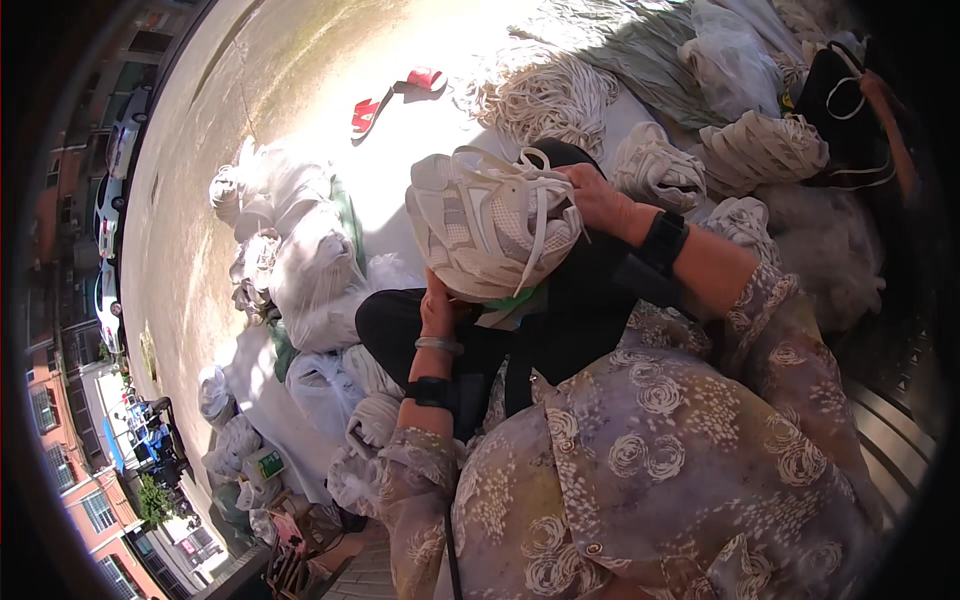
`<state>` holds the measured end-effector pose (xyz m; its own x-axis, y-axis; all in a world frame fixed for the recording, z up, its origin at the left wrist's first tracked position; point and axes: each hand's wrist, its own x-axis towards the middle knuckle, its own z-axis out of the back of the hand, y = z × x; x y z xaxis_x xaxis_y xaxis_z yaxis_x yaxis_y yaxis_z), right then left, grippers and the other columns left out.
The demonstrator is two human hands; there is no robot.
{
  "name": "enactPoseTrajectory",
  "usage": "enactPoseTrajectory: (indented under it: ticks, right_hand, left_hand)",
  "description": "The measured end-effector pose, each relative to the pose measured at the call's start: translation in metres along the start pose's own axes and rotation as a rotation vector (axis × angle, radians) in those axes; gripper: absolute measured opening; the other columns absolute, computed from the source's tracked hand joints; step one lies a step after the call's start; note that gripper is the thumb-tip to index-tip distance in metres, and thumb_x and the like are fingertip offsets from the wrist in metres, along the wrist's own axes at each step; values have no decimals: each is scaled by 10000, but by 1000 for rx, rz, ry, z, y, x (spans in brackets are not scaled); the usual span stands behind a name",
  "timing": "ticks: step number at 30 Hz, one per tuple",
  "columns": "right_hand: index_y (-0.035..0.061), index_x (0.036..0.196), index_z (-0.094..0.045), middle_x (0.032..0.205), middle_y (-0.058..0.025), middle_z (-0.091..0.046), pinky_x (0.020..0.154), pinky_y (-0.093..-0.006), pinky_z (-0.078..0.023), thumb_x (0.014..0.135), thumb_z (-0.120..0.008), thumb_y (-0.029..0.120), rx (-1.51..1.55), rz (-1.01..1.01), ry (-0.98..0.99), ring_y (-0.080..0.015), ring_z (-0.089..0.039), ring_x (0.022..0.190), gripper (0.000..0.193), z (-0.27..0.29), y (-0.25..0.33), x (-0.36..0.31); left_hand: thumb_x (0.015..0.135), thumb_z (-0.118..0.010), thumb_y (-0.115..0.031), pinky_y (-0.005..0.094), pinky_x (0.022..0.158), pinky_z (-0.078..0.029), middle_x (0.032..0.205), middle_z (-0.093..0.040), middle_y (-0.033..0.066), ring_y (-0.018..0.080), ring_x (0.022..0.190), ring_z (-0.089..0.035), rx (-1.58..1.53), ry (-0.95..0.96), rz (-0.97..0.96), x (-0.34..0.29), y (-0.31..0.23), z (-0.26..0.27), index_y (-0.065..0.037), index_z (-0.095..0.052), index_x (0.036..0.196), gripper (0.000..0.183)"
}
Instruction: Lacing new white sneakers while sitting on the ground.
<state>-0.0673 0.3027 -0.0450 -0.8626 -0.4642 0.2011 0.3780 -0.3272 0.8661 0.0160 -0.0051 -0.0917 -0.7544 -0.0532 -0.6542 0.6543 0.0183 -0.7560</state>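
Observation:
Above my lap is a white sneaker [490, 220] with mesh panels and pale laces; what may be a second one is pressed against it, though I cannot tell for certain. My left hand [437, 308] grips it from below at the near left side, most of its fingers hidden behind the shoe. At the right end, my right hand [605, 205] is closed on the shoe by its opening and laces. Whether a lace is pinched in those fingers is too small to make out. A bit of green [515, 300] shows under the sneaker, over my dark trousers [560, 325].
Bundles of white laces [545, 95] lie ahead, with more coiled bundles [765, 150] to the right. White plastic bags [315, 265] are heaped on the left. Red slippers [425, 80] rest on the sunlit ground ahead. A dark bag [830, 100] stands far right.

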Motion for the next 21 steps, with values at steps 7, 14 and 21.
enactPoseTrajectory:
  ticks: [7, 14, 21]
  right_hand:
    - [91, 1303, -431, 1252, -44, -520, 935, -302, -431, 898, -545, 193, 1214, -240, -7, -165, -520, 1113, 432, 36, -11, -23]
    - [83, 1300, -424, 1247, -40, -522, 935, -295, -437, 904, -532, 187, 1182, -274, -46, -133, -510, 1115, 424, 32, -17, -14]
    - [79, 1258, -470, 1173, -40, -566, 841, -294, -488, 883, -557, 197, 916, -423, -80, -125, -565, 1015, 403, 17, -14, 41]
  left_hand:
    - [854, -570, -326, 325, 867, -426, 1081, -589, 143, 266, 983, -563, 411, -73, -168, -12, -18, -21, 0, -448, 1242, 521]
    - [762, -622, -284, 466, 978, -322, 1280, -447, 181, 392, 1186, -396, 1032, -214, -945, -21, -39, -50, -69, -497, 1208, 511]
    - [601, -710, -231, 434, 867, -399, 1149, -513, 135, 357, 1089, -461, 1055, -125, -1027, -26, -34, -36, -91, -596, 889, 340]
